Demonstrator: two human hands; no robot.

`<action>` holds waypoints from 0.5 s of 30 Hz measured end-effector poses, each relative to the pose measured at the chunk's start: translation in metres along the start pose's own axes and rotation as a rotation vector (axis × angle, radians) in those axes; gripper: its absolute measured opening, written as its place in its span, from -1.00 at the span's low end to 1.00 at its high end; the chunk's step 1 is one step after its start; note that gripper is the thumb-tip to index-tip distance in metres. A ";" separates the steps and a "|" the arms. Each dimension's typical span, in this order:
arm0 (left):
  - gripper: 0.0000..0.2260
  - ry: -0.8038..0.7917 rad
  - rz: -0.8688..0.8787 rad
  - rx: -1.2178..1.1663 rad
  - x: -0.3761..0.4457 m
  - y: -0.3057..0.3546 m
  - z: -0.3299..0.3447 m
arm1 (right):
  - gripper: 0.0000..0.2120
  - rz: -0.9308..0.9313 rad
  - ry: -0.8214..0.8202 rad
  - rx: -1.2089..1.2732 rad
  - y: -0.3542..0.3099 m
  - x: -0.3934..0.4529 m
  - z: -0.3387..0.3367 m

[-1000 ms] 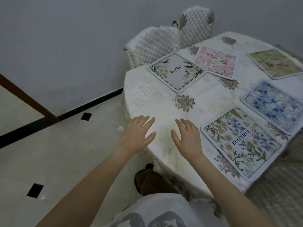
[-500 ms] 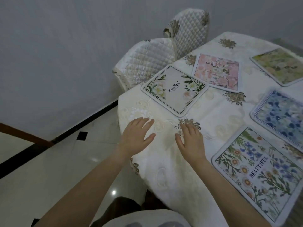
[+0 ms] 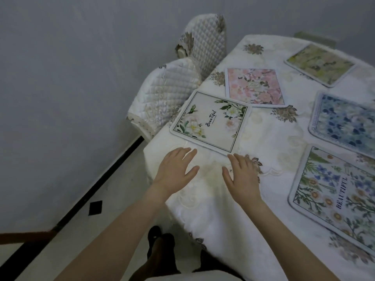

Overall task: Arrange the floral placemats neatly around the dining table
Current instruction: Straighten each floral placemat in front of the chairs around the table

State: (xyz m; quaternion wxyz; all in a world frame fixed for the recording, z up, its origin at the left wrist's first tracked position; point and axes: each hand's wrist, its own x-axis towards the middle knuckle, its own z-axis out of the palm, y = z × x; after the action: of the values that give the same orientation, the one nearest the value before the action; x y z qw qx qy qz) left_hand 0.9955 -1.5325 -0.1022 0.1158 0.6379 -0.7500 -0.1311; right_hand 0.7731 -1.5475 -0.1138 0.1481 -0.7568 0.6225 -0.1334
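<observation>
I see both hands flat and spread, holding nothing: left hand [image 3: 175, 170] and right hand [image 3: 241, 175] rest on the counter [image 3: 269, 138], fingers [image 3: 189, 154] just short of the white placemat [image 3: 211, 121]. I count five placemats and two quilted chairs [image 3: 162, 94].

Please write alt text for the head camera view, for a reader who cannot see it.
Two bare hands, left hand and right hand, reach open over a cream tablecloth toward a white placemat reading "Beautiful". Pink, yellow-green, blue and wildflower placemats lie beyond and to the right; two quilted chairs stand by the grey wall.
</observation>
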 end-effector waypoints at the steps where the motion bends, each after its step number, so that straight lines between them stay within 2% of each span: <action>1: -0.53 -0.008 0.019 -0.004 0.001 -0.013 -0.003 | -0.58 0.024 0.003 -0.006 -0.010 0.000 0.005; 9: -0.49 -0.021 0.174 -0.019 0.013 -0.107 -0.046 | -0.56 0.202 0.063 -0.004 -0.103 0.008 0.037; 15: -0.51 -0.050 0.278 -0.039 0.036 -0.131 -0.052 | -0.58 0.274 0.128 -0.002 -0.134 0.017 0.047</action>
State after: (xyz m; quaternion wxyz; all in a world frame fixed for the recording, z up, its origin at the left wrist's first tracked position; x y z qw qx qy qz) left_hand 1.1289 -1.5906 -0.0980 0.1265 0.5220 -0.8311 -0.1441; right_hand 0.9151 -1.5369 -0.1050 0.1241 -0.6549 0.7283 -0.1591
